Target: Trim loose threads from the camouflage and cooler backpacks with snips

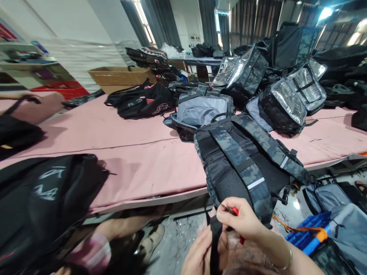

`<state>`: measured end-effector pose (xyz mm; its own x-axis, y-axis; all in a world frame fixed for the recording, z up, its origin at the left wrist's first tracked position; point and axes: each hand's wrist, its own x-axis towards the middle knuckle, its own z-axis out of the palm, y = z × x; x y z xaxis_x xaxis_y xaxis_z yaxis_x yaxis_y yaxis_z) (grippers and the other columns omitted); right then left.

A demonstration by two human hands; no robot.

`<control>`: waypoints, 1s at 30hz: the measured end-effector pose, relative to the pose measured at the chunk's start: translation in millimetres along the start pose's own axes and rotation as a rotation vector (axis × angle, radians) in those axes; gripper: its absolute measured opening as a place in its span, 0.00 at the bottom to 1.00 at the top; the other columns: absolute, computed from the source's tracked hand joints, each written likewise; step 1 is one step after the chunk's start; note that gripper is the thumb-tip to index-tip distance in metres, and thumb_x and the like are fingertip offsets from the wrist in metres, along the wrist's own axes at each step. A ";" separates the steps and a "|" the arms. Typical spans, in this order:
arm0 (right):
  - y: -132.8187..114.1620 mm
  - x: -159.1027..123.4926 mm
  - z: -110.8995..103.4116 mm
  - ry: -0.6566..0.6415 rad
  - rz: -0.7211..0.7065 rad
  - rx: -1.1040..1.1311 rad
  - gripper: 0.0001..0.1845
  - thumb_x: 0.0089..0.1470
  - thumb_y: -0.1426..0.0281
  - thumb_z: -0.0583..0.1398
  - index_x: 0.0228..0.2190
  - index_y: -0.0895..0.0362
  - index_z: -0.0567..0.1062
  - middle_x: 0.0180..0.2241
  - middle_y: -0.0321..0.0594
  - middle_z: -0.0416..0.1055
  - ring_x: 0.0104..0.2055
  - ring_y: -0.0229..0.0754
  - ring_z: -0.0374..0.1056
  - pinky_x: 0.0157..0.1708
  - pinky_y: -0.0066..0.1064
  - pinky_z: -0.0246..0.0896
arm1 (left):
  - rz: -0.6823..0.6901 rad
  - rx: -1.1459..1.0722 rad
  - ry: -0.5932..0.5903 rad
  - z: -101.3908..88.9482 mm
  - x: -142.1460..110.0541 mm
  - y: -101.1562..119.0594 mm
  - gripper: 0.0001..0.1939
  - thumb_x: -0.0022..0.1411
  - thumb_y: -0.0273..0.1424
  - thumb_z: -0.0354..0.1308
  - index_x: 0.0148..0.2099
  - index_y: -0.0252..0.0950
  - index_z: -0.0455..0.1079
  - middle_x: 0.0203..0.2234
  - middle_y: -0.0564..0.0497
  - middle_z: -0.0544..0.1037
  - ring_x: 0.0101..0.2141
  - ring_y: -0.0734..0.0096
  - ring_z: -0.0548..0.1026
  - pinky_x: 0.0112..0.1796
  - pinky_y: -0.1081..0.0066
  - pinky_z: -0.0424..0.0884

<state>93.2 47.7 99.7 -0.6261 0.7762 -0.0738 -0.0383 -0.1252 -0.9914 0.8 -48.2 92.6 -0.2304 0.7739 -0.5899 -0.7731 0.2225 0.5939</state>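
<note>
A dark camouflage backpack [243, 160] lies back panel up, its lower end hanging over the near table edge toward me. My left hand [197, 248] is closed on a black webbing strap [215, 240] below the pack. Just right of it, my right hand [242, 219] is closed around a small tool with a red handle [235, 211], which looks like thread snips. Its metal tip points left, near the strap's upper end. Most of the tool is hidden in my fingers.
The pink-covered table [143, 164] carries a black bag [143, 101], an open grey-lined bag [200, 109] and silver-lined bags [286, 99]. A black backpack [57, 191] stands at left, by another person's arm [123, 225]. Blue items [309, 233] and grey bags sit low at right.
</note>
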 end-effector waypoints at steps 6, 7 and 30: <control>9.6 0.6 5.7 0.081 0.005 -0.037 0.08 0.45 0.69 0.60 0.20 0.59 0.69 0.18 0.30 0.61 0.21 0.31 0.56 0.21 0.21 0.52 | 0.450 0.328 0.317 -24.0 10.2 -5.9 0.19 0.35 0.39 0.69 0.31 0.35 0.77 0.31 0.47 0.80 0.38 0.56 0.76 0.39 0.66 0.73; 10.7 0.4 6.5 0.094 -0.012 -0.084 0.07 0.45 0.69 0.60 0.21 0.59 0.70 0.18 0.31 0.62 0.22 0.31 0.57 0.22 0.22 0.53 | 0.466 0.357 0.348 -27.2 11.3 -6.1 0.18 0.34 0.39 0.69 0.30 0.35 0.77 0.31 0.47 0.80 0.37 0.58 0.76 0.39 0.67 0.73; 17.0 -24.6 -15.6 0.103 -0.661 -0.938 0.13 0.59 0.72 0.48 0.39 0.58 0.71 0.35 0.44 0.72 0.38 0.41 0.67 0.40 0.33 0.63 | 0.323 0.091 0.255 -6.8 6.6 4.0 0.22 0.27 0.37 0.73 0.28 0.33 0.76 0.21 0.49 0.78 0.25 0.66 0.76 0.28 0.73 0.74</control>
<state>120.0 36.1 83.0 -0.6317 0.5711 0.5243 0.2860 0.8002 -0.5271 -7.8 -46.2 87.4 -0.6003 0.6435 -0.4749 -0.5846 0.0522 0.8097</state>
